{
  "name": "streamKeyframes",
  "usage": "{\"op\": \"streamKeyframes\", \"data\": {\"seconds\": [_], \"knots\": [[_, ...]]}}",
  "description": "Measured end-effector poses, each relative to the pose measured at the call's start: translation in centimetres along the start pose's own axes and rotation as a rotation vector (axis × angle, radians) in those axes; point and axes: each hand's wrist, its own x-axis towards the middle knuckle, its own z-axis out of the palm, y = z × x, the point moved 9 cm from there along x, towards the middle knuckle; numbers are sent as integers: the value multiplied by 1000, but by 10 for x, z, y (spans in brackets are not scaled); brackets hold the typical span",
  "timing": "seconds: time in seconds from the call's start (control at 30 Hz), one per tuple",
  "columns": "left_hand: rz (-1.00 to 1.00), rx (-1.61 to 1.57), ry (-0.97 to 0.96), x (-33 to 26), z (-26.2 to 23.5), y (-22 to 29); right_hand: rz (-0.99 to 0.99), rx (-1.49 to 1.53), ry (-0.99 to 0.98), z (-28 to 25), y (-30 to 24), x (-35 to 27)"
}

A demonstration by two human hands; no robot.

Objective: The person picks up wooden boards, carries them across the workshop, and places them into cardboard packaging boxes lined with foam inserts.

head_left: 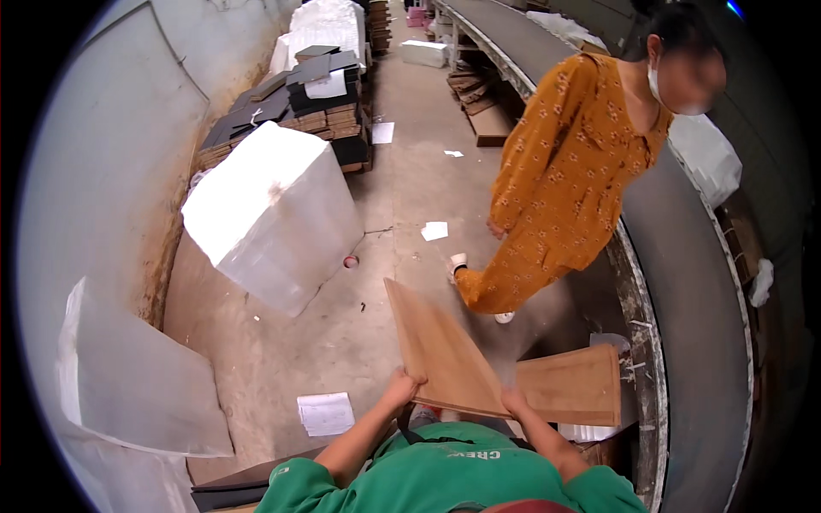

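Observation:
A flat brown cardboard sheet (445, 350) is held tilted in front of my body, its far end blurred along one edge. My left hand (404, 387) is closed on its near left corner. At the near right corner, my right hand (516, 402) grips the same sheet, fingers partly hidden beneath it. Just right of that hand lies another brown cardboard piece (571, 386), beside the conveyor's edge.
A person in an orange flowered outfit (556, 188) and a mask stands ahead right, by a long conveyor belt (684, 282). Left are a large white wrapped block (274, 214) and stacked dark boards (329, 94). Papers (326, 414) and a tape roll (351, 262) lie on the floor.

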Motion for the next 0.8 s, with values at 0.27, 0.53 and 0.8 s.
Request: {"op": "streamKeyframes", "data": {"seconds": [0.27, 0.53, 0.8], "knots": [[398, -71, 99, -52, -40, 100, -455, 304, 165, -74, -171, -23], [836, -38, 121, -154, -37, 176, -973, 701, 523, -218, -295, -84], [1119, -527, 323, -157, -89, 278, -1298, 641, 756, -292, -284, -145]]}}
